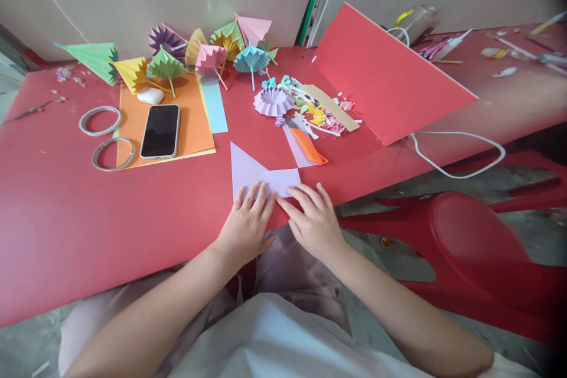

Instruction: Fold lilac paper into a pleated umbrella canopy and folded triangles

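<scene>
A lilac sheet of paper (252, 176), folded over in part, lies near the front edge of the red table. My left hand (248, 221) rests on its lower left with fingers spread and pressing down. On its right part lies my right hand (314, 218), open, the index fingertip close to the left hand's fingers. Just beyond the paper is an orange box cutter (308, 146), lying on a lilac strip (293, 142). A pleated lilac paper ring (273, 101) sits farther back beside a heap of paper scraps (328, 115).
Several pleated paper umbrellas (166, 68) stand along the wall. A phone (160, 131) lies on orange sheets (195, 124), with two tape rolls (114, 154) at their left. On the right are a raised red board (390, 71), a white cable (460, 176) and a red chair (478, 236).
</scene>
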### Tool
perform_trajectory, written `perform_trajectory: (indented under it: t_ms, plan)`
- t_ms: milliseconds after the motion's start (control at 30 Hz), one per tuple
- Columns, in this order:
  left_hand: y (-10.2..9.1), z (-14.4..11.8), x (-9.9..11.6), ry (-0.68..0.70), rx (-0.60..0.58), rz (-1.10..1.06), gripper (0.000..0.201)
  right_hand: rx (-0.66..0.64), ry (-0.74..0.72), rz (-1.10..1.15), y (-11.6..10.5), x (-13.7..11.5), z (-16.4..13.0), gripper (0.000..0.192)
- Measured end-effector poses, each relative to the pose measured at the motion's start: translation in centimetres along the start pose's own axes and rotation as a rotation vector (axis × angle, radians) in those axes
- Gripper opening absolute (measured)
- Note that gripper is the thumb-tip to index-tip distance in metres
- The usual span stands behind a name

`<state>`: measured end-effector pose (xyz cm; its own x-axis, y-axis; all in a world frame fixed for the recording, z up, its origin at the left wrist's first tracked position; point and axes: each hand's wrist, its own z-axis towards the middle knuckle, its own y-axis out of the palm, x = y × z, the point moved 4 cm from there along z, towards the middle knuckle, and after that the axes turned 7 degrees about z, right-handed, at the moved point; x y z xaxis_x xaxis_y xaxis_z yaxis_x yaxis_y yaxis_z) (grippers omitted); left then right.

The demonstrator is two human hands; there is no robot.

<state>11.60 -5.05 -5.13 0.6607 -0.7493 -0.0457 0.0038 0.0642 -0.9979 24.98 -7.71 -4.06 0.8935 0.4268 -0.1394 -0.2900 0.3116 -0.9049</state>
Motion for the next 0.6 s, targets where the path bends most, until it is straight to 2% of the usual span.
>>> perform_trajectory:
  t_ms: [367, 600]
  plan:
    - [0.0, -0.1, 0.0, 0.0, -0.006, 0.003, 0.076, 0.0, 0.019, -0.022, 0.1, 3.0, -1.3, 0.038]
    - [0.1, 0.1, 0.1, -0.005, -0.014, 0.012, 0.073, 0.088, 0.081, -0.022, -0.8, 4.7, -2.0, 0.04]
